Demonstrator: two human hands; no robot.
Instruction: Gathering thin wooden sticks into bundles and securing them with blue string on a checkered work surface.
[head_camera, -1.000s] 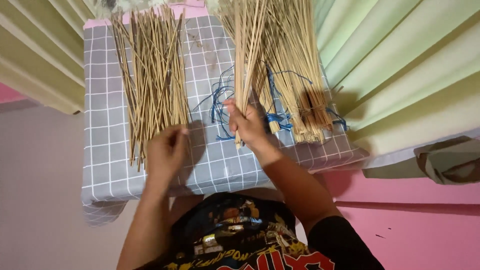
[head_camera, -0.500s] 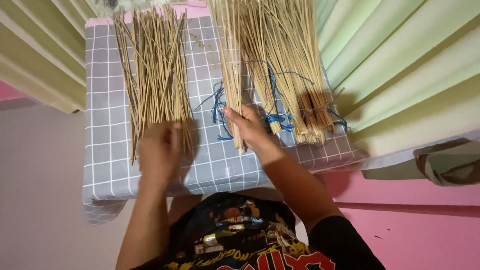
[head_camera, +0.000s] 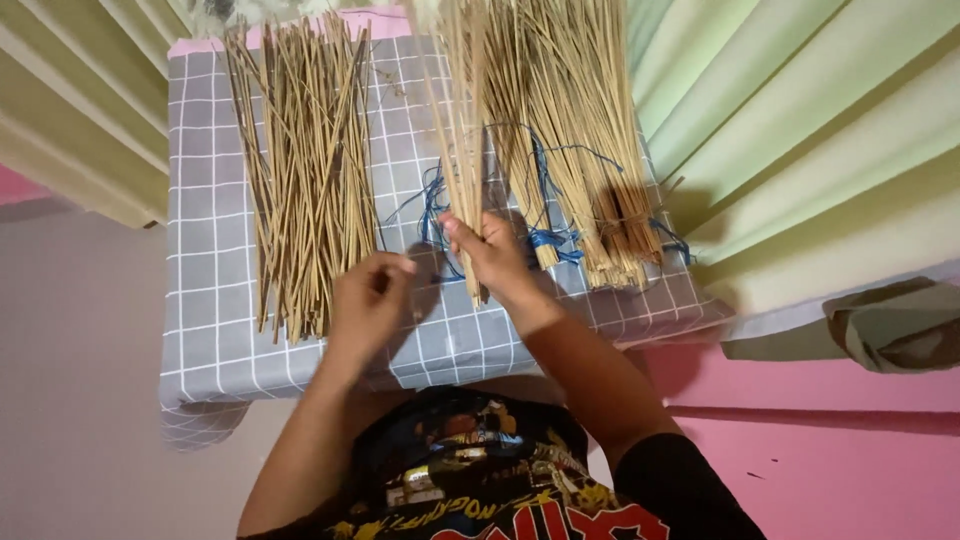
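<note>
The right hand (head_camera: 492, 258) is closed around a thin bunch of sticks (head_camera: 458, 150), gripping it near its lower end; the bunch runs up and away from the person, its cut ends poking out just below the fingers. The left hand (head_camera: 365, 305) hovers just beside it, fingers curled loosely with the tips bent toward the right hand — whether it pinches a single stick or nothing at all cannot be told.

Both hands work over a small table (head_camera: 205, 330) covered in a grey cloth with a white grid. On the left part of the cloth lies a loose pile (head_camera: 305, 190) of the same pale sticks, spread lengthwise and close to the left hand but not touched by it. On the right part lies a thicker bundle (head_camera: 575, 130), fanned a little, with one clump near its lower end darker and tied round with thin string. Blue cord (head_camera: 545, 238) loops in a tangle across the cloth between the held bunch and the bundle, some of it passing under the sticks and some just behind the right hand.

Pale green curtain (head_camera: 800, 130) hangs in folds on both sides of the table, and a pink wall (head_camera: 850, 450) shows at lower right — the person's dark printed shirt fills the bottom edge
</note>
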